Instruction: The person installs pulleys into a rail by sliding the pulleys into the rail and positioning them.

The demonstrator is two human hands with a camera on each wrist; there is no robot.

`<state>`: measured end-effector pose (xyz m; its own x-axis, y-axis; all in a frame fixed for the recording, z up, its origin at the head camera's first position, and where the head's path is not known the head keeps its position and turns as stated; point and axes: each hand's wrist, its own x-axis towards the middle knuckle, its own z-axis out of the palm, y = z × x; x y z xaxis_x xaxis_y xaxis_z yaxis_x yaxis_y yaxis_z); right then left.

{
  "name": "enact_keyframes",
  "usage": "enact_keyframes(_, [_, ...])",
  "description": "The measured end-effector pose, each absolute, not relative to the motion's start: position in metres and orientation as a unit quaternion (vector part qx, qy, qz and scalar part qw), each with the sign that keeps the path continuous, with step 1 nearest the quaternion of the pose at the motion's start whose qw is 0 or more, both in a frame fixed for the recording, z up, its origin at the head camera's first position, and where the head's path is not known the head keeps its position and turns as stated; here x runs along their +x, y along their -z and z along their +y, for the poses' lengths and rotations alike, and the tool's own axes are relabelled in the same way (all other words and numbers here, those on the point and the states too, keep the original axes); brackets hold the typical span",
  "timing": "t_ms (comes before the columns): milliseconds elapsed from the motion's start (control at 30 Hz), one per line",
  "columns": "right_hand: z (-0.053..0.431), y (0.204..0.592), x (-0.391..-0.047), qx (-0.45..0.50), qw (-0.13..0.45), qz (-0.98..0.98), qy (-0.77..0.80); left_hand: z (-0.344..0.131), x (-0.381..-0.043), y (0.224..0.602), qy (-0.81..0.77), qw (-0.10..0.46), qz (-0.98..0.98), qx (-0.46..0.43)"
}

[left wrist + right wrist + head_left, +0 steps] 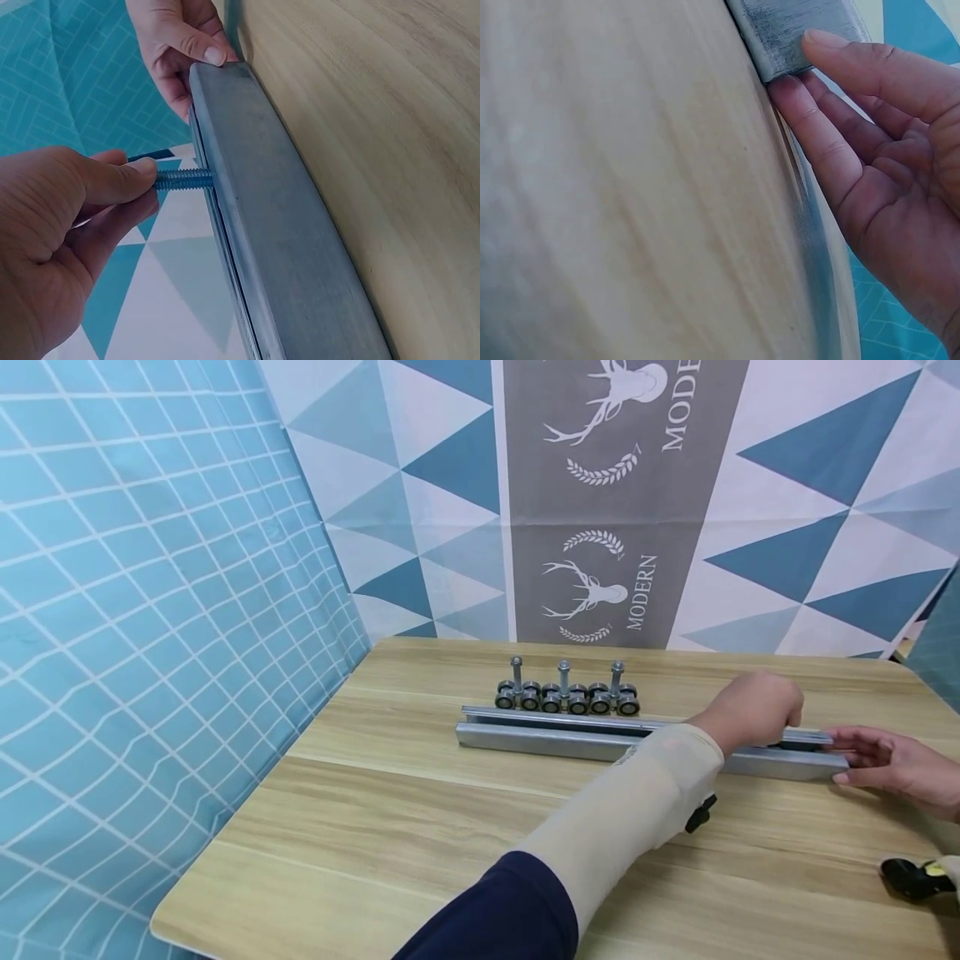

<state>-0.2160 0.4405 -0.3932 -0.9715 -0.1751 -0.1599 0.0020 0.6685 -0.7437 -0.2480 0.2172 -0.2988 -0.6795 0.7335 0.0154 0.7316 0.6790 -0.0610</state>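
Note:
A long grey metal channel rail [540,741] lies on the table, its slot facing up. My left hand [753,706] reaches across to the rail's right part. In the left wrist view, the thumb and fingers of my left hand [67,217] pinch a threaded bolt [184,178] that stands out of the slot; its lower end is hidden inside the rail. My right hand [903,768] holds the rail's right end. In the right wrist view, my right hand's thumb lies on the rail's side [799,34], with the other fingers at its end and far side.
Behind the rail's left half stand three roller trolleys [564,693] in a row, bolts upright. The wooden table [360,827] meets a patterned cloth backdrop [592,527] at its far edge. A blue tiled sheet [150,610] hangs on the left.

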Motion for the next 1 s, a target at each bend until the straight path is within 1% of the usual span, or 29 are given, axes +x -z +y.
enact_keyframes(200, [0.441, 0.393, -0.216, -0.046, 0.116, 0.908, 0.399, 0.231, -0.244, 0.297, -0.026, -0.006, -0.926, -0.378])
enact_keyframes(300, [0.442, 0.393, -0.217, -0.049, 0.120, 0.908, 0.398, 0.236, -0.243, 0.296, -0.026, -0.010, -0.927, -0.373])
enact_keyframes(500, [0.441, 0.396, -0.215, -0.053, 0.104, 0.911, 0.395, 0.245, -0.242, 0.296, -0.029, -0.015, -0.926, -0.376])
enact_keyframes(667, [0.441, 0.397, -0.213, -0.060, 0.102, 0.911, 0.396, 0.250, -0.241, 0.296, -0.022, -0.021, -0.928, -0.372])
enact_keyframes(800, [0.443, 0.398, -0.215, -0.077, 0.085, 0.898, 0.424, 0.250, -0.242, 0.295, -0.013, -0.014, -0.928, -0.371])
enact_keyframes(1000, [0.444, 0.403, -0.217, -0.087, 0.078, 0.881, 0.459, 0.252, -0.243, 0.296, -0.009, -0.020, -0.929, -0.370])
